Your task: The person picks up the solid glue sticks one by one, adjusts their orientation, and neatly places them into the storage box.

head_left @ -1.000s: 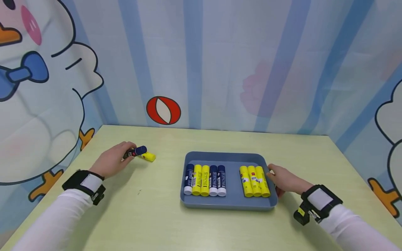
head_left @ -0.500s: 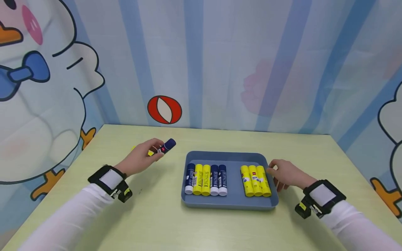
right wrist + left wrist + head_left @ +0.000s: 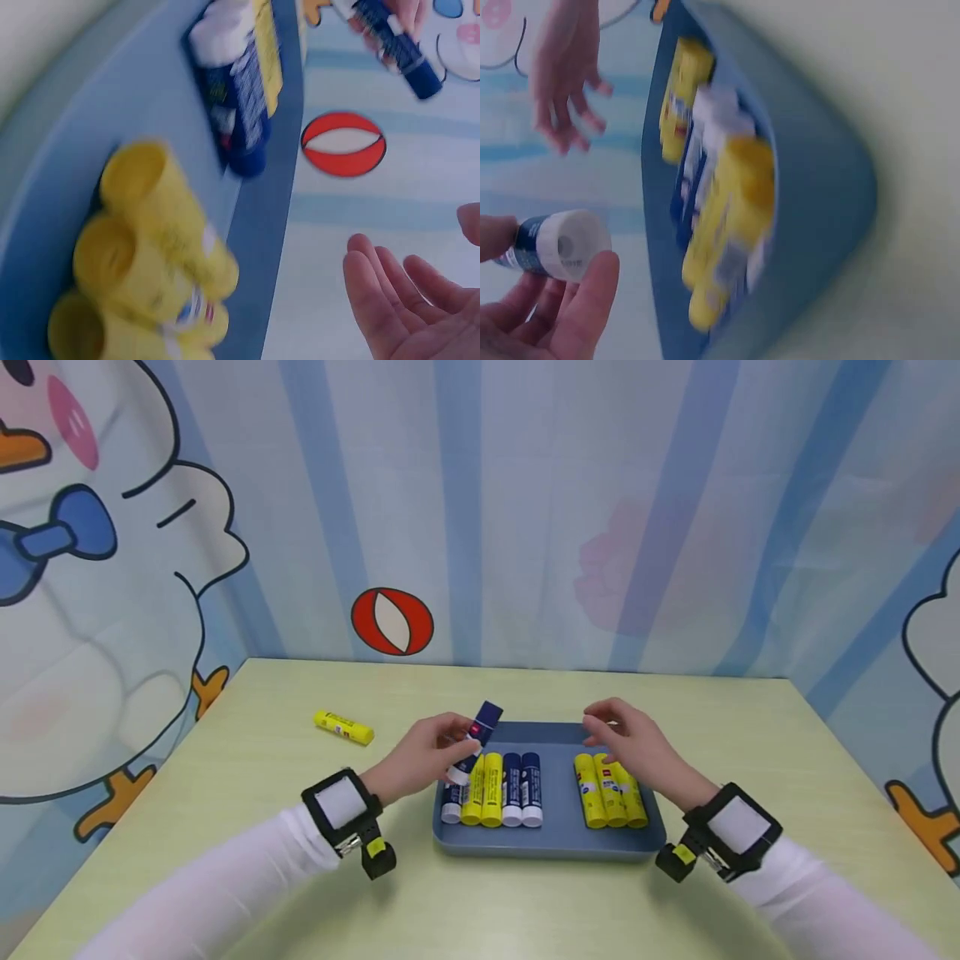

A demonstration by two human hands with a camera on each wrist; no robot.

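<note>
Between thumb and fingertips my left hand (image 3: pixel 420 758) pinches a dark blue glue stick (image 3: pixel 487 717), tilted, above the left part of the grey-blue tray (image 3: pixel 555 847). Its white base (image 3: pixel 574 244) faces the camera in the left wrist view. Under it lies a row of blue glue sticks (image 3: pixel 531 789) and yellow glue sticks (image 3: pixel 492 789), one partly hidden by the held stick. My right hand (image 3: pixel 637 747) hovers over the tray's right side with loose fingers and an empty palm. Three yellow glue sticks (image 3: pixel 590 792) lie below it, partly covered by the hand in the head view.
A single yellow glue stick (image 3: pixel 343 727) lies on the pale table (image 3: pixel 247 760), left of the tray. Behind the table hangs a striped blue backdrop (image 3: pixel 517 527) printed with cartoon figures.
My left hand has carried the blue glue stick rightward from the table's left side to over the tray. My right hand has left the tray's right edge, rising and moving left.
</note>
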